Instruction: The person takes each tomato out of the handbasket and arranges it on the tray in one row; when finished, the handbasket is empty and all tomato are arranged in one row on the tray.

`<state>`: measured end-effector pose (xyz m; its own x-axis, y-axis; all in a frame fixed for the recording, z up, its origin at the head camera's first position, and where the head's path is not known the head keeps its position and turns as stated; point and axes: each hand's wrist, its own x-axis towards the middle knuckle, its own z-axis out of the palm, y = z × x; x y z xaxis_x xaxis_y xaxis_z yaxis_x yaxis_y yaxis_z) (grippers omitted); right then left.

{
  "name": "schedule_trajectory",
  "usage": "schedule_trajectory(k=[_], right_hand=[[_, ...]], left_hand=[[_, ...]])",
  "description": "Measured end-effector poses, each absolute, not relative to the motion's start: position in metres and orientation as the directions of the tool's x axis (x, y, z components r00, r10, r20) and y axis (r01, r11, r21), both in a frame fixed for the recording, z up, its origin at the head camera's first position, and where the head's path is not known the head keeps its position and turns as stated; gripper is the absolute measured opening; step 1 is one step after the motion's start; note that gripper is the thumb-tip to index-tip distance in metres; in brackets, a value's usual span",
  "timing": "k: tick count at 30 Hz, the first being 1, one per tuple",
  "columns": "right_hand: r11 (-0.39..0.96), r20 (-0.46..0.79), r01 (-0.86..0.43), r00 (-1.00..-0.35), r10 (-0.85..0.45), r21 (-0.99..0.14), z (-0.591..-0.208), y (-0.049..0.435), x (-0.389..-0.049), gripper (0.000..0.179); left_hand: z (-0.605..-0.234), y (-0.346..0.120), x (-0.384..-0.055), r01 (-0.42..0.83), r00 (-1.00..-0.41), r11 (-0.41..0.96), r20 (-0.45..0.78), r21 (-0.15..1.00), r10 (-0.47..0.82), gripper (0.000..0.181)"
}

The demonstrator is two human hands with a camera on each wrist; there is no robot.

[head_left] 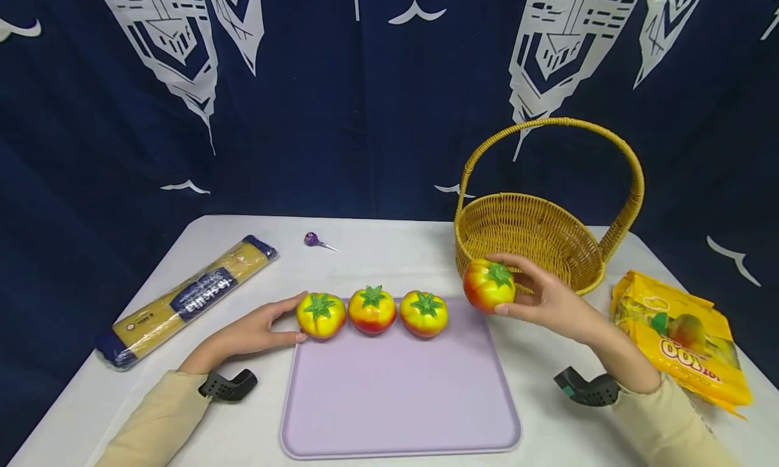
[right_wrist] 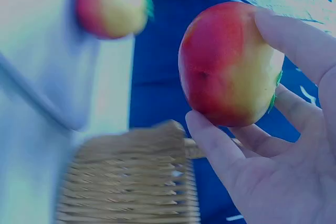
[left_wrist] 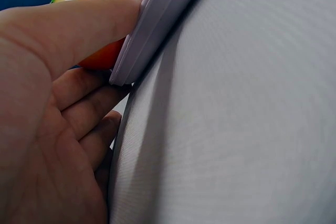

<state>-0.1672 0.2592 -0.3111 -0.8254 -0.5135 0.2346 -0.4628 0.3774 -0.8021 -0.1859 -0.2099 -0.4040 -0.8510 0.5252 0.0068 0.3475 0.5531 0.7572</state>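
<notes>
My right hand grips a red-and-yellow tomato with a green leafy top. Thumb and fingers hold its sides in the right wrist view, where the tomato hangs over the wicker basket. In the head view it is in front of the basket's left rim. On the lilac tray, three similar tomatoes form a row along the back edge: left, middle and right. My left hand rests beside the left one, loosely spread, its thumb at the tray's rim.
A wicker basket with a tall handle stands at the back right. Right of the tray lies a yellow snack bag; at left is a pack of spaghetti. A wrapped lollipop lies near the table's back edge, before a dark blue curtain.
</notes>
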Motion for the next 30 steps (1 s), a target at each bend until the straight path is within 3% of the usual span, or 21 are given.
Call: schedule_trajectory(k=[8,17,30], right_hand=[[0.376,0.247,-0.5,-0.799,-0.549,-0.78,-0.35,0.253,-0.159,0.066],[0.458,0.302,-0.592,-0.772,-0.56,-0.664,-0.372,0.253,-0.164,0.065],[0.405,0.322,-0.588,-0.766,-0.556,-0.7,-0.385,0.255,-0.173,0.065]], left_hand=[[-0.404,-0.209,-0.186,0.352,-0.851,0.556,0.01,0.753,0.525,0.077],[-0.403,-0.209,-0.185,0.343,-0.853,0.558,0.001,0.756,0.522,0.077],[-0.404,-0.21,-0.187,0.336,-0.851,0.559,-0.009,0.758,0.525,0.078]])
